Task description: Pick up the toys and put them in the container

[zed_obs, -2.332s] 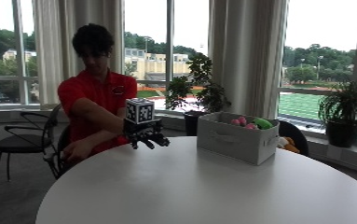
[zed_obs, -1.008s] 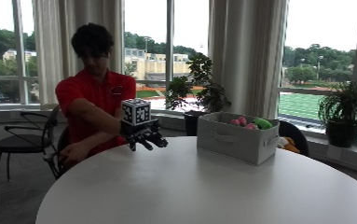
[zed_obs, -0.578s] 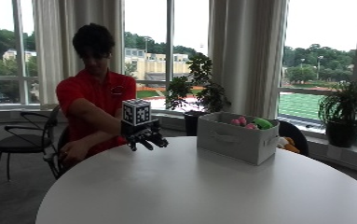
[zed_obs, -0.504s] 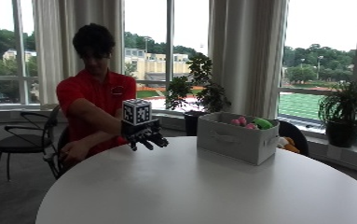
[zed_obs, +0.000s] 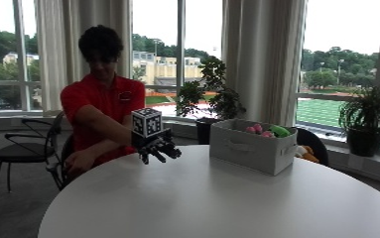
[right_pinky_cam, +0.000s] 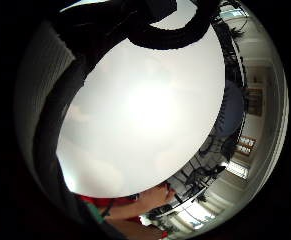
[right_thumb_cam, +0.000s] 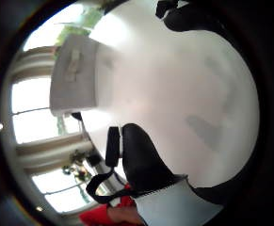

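**Desk:** What do you have on the outside view?

**Me:** I see the person seated at the far left edge of the round white table [zed_obs: 242, 203]. The right hand [zed_obs: 157, 148] is held out above the tabletop near that edge, palm down, not touching the surface. Its fingers hang loosely, slightly bent, and there is nothing between them, so I read the grip as relaxed and empty. The bare hand [zed_obs: 77, 161] sits low beside the table's edge.

**Desk:** And the toys?

**Me:** The ones I can see are in the box [zed_obs: 252, 147], a light grey fabric bin with a handle slot, standing near the far edge of the tabletop, well apart from the hand. Pink toys [zed_obs: 259, 130] and a green toy [zed_obs: 279, 131] show above its rim. Something orange and yellow sits behind the box's right end, past the table's edge; I cannot tell what it is.

**Desk:** Do the palm views add anything?

**Me:** The thumb side shows the thumb [right_thumb_cam: 139, 157] over bare tabletop, with the box [right_thumb_cam: 75, 77] standing beyond it at the table's edge. The little finger side shows plain white tabletop [right_pinky_cam: 145, 110] under the palm, and the person's red sleeve past its rim
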